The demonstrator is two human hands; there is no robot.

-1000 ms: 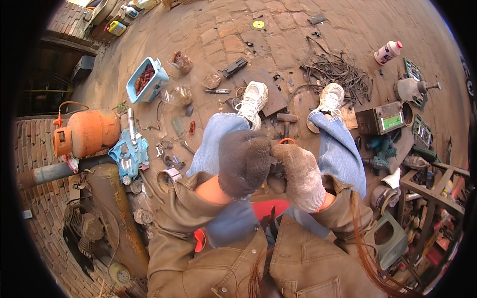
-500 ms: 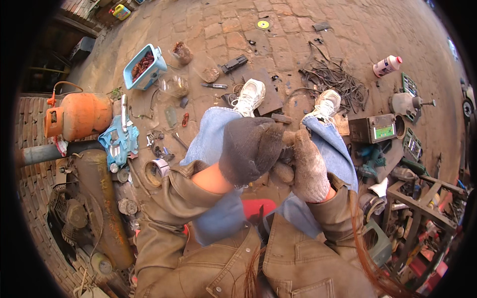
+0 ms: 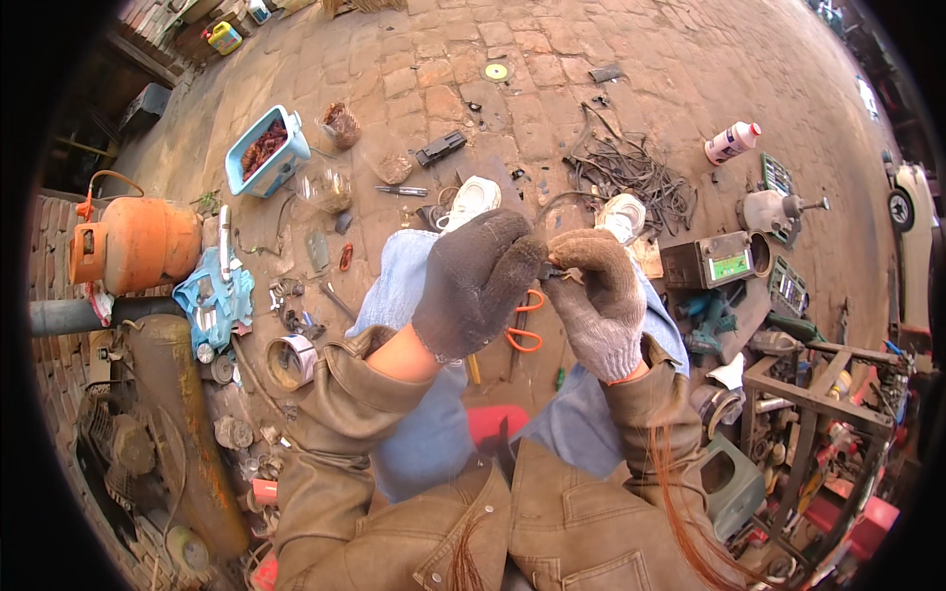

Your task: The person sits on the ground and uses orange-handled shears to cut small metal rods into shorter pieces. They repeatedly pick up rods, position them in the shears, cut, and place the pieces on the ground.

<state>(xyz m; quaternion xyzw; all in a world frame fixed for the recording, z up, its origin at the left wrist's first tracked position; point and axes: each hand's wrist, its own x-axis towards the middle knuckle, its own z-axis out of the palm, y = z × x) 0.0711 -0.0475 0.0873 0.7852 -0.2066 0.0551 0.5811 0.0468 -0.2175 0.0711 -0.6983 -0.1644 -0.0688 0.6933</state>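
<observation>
Both my hands wear worn work gloves and meet above the ground between my knees. My right hand (image 3: pixel 601 305), in a greyish-brown glove, pinches a small dark part (image 3: pixel 558 272) between thumb and fingers; its exact kind is too small to tell. My left hand (image 3: pixel 473 286), in a darker glove, has its fingers pressed together, their tips right beside that part. Whatever the left fingers grip is hidden behind the glove. Below the hands, a pair of scissors with orange handles (image 3: pixel 525 341) lies on the ground.
A tangle of black cables (image 3: pixel 636 177) lies ahead, with a battery (image 3: pixel 708 260) to its right. A light-blue tub (image 3: pixel 267 151) holds reddish scraps at the left. An orange gas cylinder (image 3: pixel 148 239) is farther left. A metal frame (image 3: pixel 823 394) stands at my right.
My hands have moved slightly apart, and the right glove has turned so the pinched part shows. The orange-handled scissors have come into sight below. The view has shifted a little.
</observation>
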